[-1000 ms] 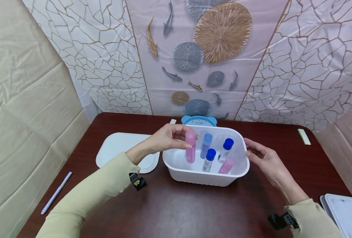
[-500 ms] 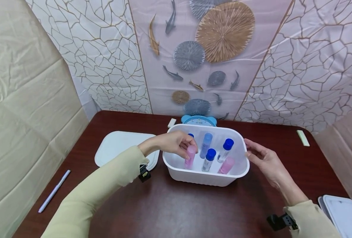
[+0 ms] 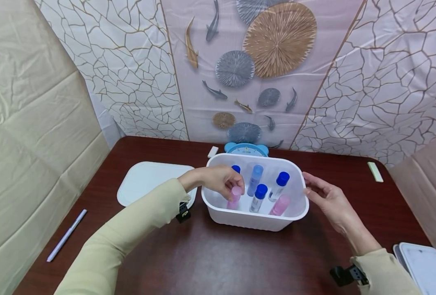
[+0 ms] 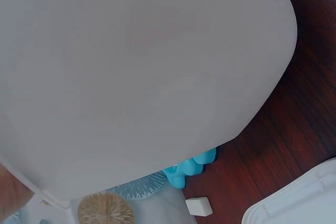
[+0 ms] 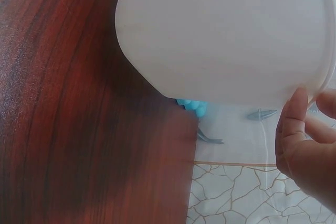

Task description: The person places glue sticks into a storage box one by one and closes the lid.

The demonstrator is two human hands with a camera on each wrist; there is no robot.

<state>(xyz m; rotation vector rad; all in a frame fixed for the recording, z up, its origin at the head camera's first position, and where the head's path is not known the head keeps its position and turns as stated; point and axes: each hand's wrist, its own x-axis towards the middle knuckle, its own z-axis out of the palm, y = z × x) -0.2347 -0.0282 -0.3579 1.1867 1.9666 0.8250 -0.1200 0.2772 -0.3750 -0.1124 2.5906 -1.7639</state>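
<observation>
My left hand (image 3: 218,182) is down inside the white oval plastic tub (image 3: 253,219), fingers curled round the top of a pink capped plastic bottle (image 3: 235,196). The bottle stands near upright, long axis vertical with a slight lean, directly beneath my fingertips at the tub's left end. Its lower part is hidden by the tub wall, so I cannot tell whether its base touches the floor of the tub.

My right hand (image 3: 328,200) is outside the tub, just beside its right rim, fingers relaxed and spread, gripping nothing. The right wrist view shows the fingertips (image 5: 298,109) at the rim edge; firm contact cannot be confirmed. The left hand is plainly the nearer to the pink bottle; the right is well apart from it, across the tub.

To the right of my left hand, inside the tub: a pale blue bottle (image 3: 255,180), two clear bottles with dark blue caps (image 3: 259,196) and (image 3: 279,185), and a second pink bottle (image 3: 280,205) lying tilted toward the right wall. A further blue cap (image 3: 235,168) shows just beyond my left knuckles.

Behind my left wrist, a white flat lid (image 3: 148,184) lies on the dark wooden table (image 3: 240,262).
</observation>
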